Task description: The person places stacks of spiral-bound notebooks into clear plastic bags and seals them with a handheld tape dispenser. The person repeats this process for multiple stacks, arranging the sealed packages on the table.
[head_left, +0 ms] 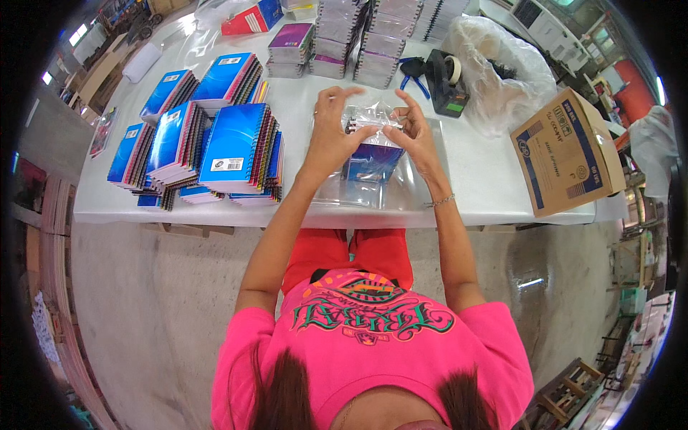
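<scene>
A stack of spiral notebooks with blue and purple covers stands at the table's near edge, with clear plastic around it and bunched loosely over its far end. My left hand curves at the stack's left, thumb touching the plastic and index finger stretched away from it. From the right, my right hand mirrors that, its thumb at the plastic and its fingers raised and spread. A wide gap separates thumb from fingers on both hands. Beneath the stack lies a flat clear plastic sheet.
Piles of blue spiral notebooks fill the table's left. Wrapped notebook stacks line the back. A black tape dispenser, blue-handled pliers and a crumpled plastic bag lie behind my right hand. A cardboard box sits at right.
</scene>
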Demonstrator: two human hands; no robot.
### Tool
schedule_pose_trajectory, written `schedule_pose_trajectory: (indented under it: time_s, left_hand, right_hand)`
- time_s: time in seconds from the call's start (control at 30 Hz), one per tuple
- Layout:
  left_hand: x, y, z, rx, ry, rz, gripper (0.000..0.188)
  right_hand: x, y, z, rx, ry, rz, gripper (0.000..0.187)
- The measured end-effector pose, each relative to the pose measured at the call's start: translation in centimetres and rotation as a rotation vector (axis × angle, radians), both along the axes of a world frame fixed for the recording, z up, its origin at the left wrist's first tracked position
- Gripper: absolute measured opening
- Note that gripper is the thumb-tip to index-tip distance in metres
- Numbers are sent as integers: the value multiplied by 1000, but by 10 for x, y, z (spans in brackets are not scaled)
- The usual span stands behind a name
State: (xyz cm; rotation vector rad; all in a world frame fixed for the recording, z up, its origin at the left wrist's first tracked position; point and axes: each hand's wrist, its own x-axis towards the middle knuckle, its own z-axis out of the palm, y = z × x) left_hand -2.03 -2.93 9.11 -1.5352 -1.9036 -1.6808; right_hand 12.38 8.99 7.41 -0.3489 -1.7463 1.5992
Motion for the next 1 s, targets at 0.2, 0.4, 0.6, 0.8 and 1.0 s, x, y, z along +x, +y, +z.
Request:
schedule_pose_trajectory:
  time_s: [0.2,0.4,0.6,0.8,1.0]
  left_hand:
    - [-18,6,-15,-292,-724,-615,39]
    - [-16,8,-23,-208,-689,-495,24]
    - [-16,11,-24,-187,-626,-452,19]
    - [-17,13,-22,-201,-613,-425,19]
    - [-30,15,-22,-266,-608,-535,22]
  right_hand:
    - [2,8,0,-64,-159,122,34]
    - [-3,3,-10,-89,-69,30,26]
    - [-3,-3,-12,-101,-70,-37,23]
    - [0,-6,5,-246,-98,95,23]
    - [-5,-10,-3,-307,-95,20,20]
